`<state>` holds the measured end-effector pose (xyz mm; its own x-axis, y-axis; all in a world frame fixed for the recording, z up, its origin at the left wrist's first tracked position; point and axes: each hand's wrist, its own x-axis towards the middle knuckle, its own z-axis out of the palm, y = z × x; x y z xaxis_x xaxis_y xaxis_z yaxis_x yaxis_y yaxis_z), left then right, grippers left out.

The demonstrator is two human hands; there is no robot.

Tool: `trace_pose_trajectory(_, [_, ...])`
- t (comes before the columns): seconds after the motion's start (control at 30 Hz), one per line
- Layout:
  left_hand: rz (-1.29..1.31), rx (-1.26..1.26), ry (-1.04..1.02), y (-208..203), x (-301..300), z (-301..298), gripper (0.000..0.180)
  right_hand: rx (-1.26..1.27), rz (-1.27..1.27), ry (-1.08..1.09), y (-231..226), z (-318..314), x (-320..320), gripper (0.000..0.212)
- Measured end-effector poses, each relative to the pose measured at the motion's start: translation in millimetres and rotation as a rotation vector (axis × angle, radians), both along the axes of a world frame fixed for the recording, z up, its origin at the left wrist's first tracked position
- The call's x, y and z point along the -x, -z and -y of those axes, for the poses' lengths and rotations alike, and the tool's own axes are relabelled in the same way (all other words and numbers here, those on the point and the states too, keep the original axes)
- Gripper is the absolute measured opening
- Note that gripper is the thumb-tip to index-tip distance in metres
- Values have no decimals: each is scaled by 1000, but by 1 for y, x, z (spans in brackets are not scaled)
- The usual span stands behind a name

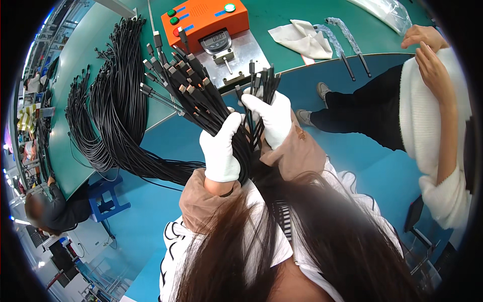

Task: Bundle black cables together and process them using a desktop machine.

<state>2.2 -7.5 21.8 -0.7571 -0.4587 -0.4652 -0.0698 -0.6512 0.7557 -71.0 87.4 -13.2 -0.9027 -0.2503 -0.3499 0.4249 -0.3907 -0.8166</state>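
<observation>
White gloves cover both of my hands, which are side by side at mid-picture. My left hand (pixel 221 148) is closed round a thick bundle of black cables (pixel 193 85); their metal-tipped plugs fan out up and to the left. Close beside it, my right hand (pixel 274 118) grips a smaller bunch of black cables (pixel 256 83), plugs pointing up, thumb pressed across them. Below my hands the cable lengths hang together, partly hidden by my sleeves and hair. Just beyond stands an orange test box (pixel 206 17) with buttons and a digital gauge (pixel 216 41) on a metal plate.
Large bundles of black cable (pixel 118 95) lie along the green table (pixel 156 108) at left. Right of the box are a crumpled cloth (pixel 302 40) and two dark rods in clear wrap (pixel 347 48). Another person (pixel 432 100) stands at right; a blue stool (pixel 106 201) is lower left.
</observation>
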Motion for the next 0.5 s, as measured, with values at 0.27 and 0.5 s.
trace_pose_trajectory(0.27, [6,42,-5,7,9,5,22,-107,-2,-47,-9,8,10,18])
trace_pose_trajectory(0.5, [17,32,10,8,13,6,24,-108,-16,30,-14,13,11,16])
